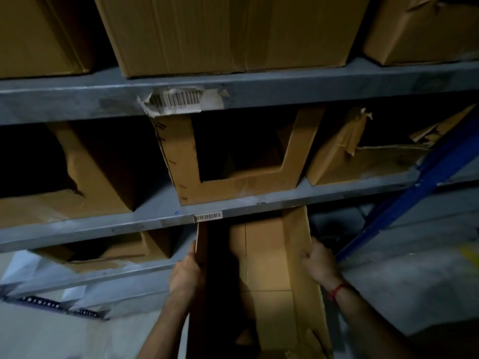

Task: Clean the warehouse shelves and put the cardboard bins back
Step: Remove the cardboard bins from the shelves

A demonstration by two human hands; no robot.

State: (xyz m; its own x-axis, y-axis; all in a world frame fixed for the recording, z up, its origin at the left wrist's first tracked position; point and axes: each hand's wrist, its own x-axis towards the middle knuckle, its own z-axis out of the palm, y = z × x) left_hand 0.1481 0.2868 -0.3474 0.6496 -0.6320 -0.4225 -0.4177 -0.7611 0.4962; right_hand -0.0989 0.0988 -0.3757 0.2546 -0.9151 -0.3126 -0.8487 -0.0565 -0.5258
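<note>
**shelfrat:** Where's the bin sitting right now, and is it a pain to move?

**boxmonkey:** It's at the lowest level. The far end is tucked under the grey shelf rail and the near end sticks out toward the person. I can't tell if the bottom is resting on anything. It looks empty, so I'd guess it's light but floppy, since the walls are thin, creased cardboard that'll bow if you squeeze. Best to hold both long walls near the middle, which is what's happening here. The left hand is clamped on the left wall's top edge. The right hand has its fingers curled on the right wall. Both are holding on, nothing loose.

**shelfrat:** How many are there?

**boxmonkey:** There are three closed boxes up top. The middle shelf has three cut-front bins, and the right one is torn. There's one low bin down on the left, plus the held one, so that's five bins in all. I count two barcode labels and one blue post.
</note>
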